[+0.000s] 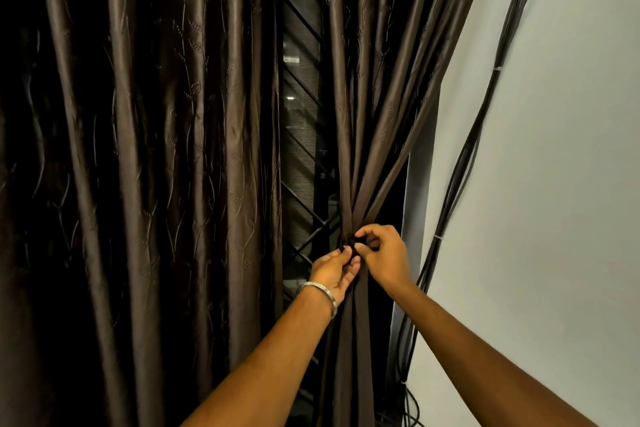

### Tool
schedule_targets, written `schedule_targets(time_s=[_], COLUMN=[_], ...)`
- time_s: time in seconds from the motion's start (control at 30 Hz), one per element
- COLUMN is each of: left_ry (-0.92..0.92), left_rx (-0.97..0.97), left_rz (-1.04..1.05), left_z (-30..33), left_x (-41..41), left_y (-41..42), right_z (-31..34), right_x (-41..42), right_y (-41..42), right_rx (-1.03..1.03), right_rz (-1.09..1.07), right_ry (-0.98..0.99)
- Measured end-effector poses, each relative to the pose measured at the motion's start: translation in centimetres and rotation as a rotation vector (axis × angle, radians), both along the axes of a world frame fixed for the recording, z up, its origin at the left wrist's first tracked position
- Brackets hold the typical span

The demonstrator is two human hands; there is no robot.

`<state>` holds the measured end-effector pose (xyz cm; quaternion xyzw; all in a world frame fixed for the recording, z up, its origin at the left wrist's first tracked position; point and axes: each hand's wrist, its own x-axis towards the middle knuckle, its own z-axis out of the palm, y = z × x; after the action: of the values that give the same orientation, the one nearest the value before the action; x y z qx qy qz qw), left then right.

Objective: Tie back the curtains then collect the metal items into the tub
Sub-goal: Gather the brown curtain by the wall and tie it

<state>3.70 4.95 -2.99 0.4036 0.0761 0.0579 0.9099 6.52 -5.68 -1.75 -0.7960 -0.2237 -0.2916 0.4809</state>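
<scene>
A big brown curtain [138, 149] hangs loose on the left. The right curtain [374, 114] is bunched beside the wall [554, 184] and black cables [460, 163]. Left hand [334, 272] and right hand [382, 253] pinch a dark tie [349, 248] around it.

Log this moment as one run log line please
step: tying right curtain | left hand, right hand: both pinching dark tie at gather | left curtain: hanging loose | tub, metal items: not in view

Open gap [299, 149] between curtains; cables [464, 163] crowd the wall [554, 184] side.
</scene>
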Motion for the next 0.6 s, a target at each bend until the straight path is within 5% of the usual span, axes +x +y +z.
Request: schedule_targets(time_s=[0.23, 0.6], left_ry=[-0.065, -0.14], left_rx=[0.06, 0.185], left_rz=[-0.025, -0.01], left_z=[-0.7, -1.6], left_x=[0.5, -0.1], left_y=[0.0, -0.2], right_z=[1.1, 2.0], right_x=[-0.1, 0.4], right_y=[-0.5, -0.6], right_rx=[-0.29, -0.366], right_rz=[-0.145, -0.067], right_ry=[-0.043, 0.048])
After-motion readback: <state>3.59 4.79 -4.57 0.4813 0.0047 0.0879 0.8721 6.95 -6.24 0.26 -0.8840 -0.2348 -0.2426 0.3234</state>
